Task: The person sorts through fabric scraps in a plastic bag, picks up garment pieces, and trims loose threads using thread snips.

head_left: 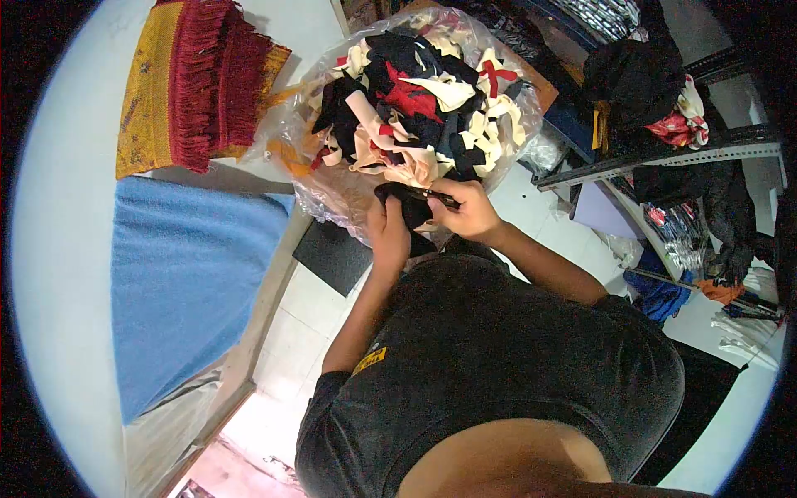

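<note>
My left hand [388, 236] is closed on a piece of black cloth [413, 207], just in front of a large clear plastic bag. My right hand [470, 212] grips a small dark tool [440, 197], which looks like thread snips or scissors, with its tip at the cloth. Behind both hands, cream, black and red fabric scraps [407, 91] fill the open plastic bag [286, 166]. Peach-coloured cloth [413, 166] lies at the near side of the heap, close to the tool.
On the left, a blue towel [191, 274] and a yellow and maroon fringed cloth [195, 83] lie on a white surface. Metal shelving [664, 162] with black cloth and plastic packets stands at the right. A dark mat [332, 256] is on the tiled floor.
</note>
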Demonstrator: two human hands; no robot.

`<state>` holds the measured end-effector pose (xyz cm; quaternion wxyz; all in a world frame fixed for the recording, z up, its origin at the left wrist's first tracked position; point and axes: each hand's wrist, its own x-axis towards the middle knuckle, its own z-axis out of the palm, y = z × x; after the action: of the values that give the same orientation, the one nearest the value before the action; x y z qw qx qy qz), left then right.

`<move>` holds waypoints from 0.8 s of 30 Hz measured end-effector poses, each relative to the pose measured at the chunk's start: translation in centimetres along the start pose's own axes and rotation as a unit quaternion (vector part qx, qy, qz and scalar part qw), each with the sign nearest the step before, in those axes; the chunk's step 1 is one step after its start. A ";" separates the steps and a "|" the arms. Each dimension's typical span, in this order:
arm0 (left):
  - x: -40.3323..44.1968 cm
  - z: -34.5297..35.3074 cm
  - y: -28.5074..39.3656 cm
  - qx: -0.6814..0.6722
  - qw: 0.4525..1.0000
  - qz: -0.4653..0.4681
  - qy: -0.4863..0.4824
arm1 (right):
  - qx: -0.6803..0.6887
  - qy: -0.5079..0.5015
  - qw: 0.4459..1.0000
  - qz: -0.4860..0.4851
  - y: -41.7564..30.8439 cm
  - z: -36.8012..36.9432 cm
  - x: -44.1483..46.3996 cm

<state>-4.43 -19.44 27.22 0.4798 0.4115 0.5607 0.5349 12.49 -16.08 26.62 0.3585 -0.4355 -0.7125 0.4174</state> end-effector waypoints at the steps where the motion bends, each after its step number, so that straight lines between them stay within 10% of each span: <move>1: -0.1 0.2 -0.5 -0.008 1.000 0.014 0.006 | 0.000 0.000 1.000 0.000 0.0 0.0 0.0; 24: -0.3 -0.1 0.0 0.051 0.997 0.031 0.041 | 0.025 0.023 0.999 -0.034 -0.4 0.0 -1.2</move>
<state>-4.49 -19.74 27.21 0.4175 0.4303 0.5934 0.5371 12.84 -17.31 26.77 0.3992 -0.4116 -0.7079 0.4124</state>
